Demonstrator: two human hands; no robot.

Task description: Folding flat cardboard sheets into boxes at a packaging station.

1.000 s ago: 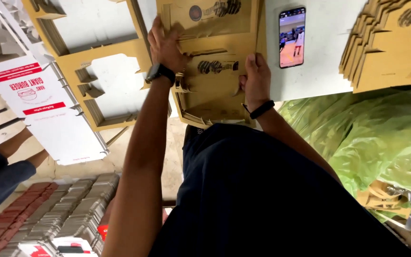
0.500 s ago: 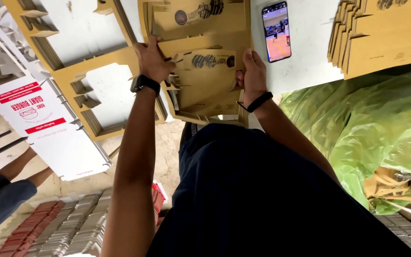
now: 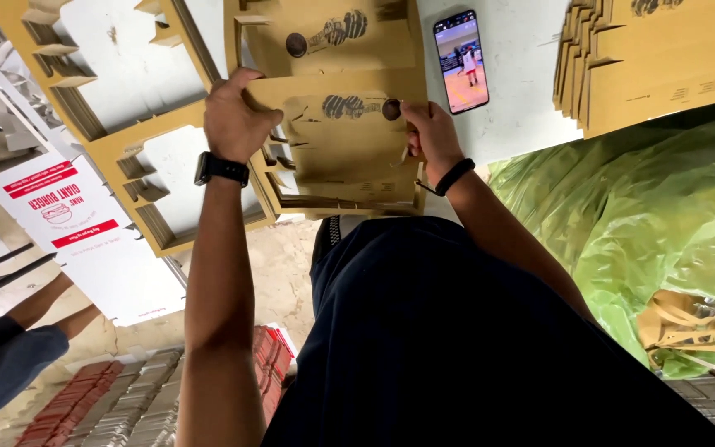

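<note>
Head view: the left hand (image 3: 233, 120) grips the left edge and the right hand (image 3: 429, 132) pinches the right edge of a flat brown cardboard box blank (image 3: 337, 136), held over the white tabletop (image 3: 523, 99), left of a phone (image 3: 461, 60).

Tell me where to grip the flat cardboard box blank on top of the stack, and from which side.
Grip the cardboard box blank by its two short side edges, coming in from left and right, as the left hand and right hand do now. It lies flat on a stack, so only its edges can be pinched; the notched flaps there probably let the fingers slip under.
</note>
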